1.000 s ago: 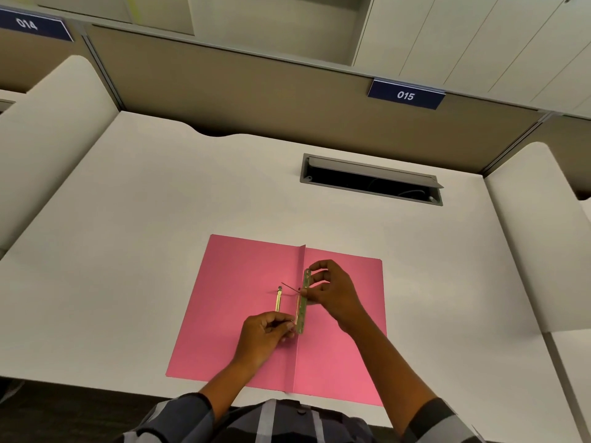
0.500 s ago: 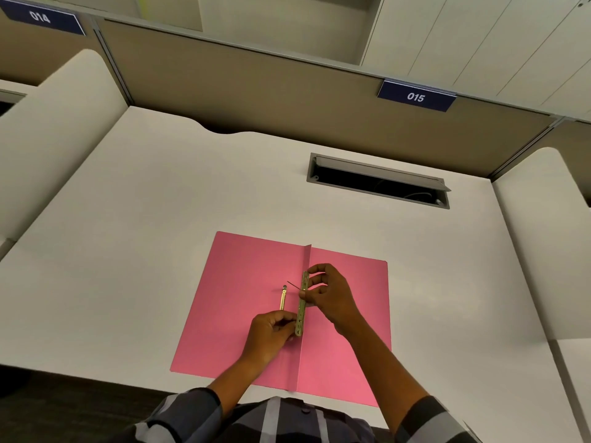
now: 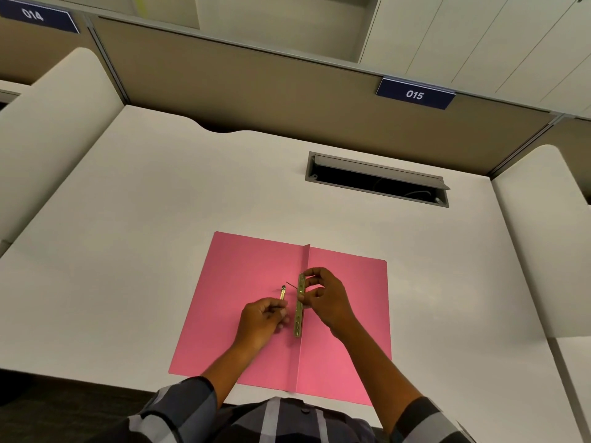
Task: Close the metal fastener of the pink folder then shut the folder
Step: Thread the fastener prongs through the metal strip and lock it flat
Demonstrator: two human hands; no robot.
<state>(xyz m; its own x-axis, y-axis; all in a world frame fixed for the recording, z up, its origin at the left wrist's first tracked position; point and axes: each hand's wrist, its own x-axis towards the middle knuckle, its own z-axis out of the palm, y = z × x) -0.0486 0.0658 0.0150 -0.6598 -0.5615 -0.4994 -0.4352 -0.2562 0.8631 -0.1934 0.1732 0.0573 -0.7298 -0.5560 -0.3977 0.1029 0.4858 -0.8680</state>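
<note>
Both fingertips' grip points are hard to make out, and the thin prong beside the metal fastener bar (image 3: 300, 310) blurs. Wide bare desk (image 3: 128, 251) surrounds the open pink folder (image 3: 243, 302), whose near edge reaches the desk front. Left hand (image 3: 260, 321) pinches a small brass strip (image 3: 283, 292); right hand (image 3: 326, 298), fingers curled, pinches the bar along the crease.

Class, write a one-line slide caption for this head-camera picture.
Both hands, left hand and right hand, work the metal fastener at the fold of an open pink folder on a white desk.
</note>
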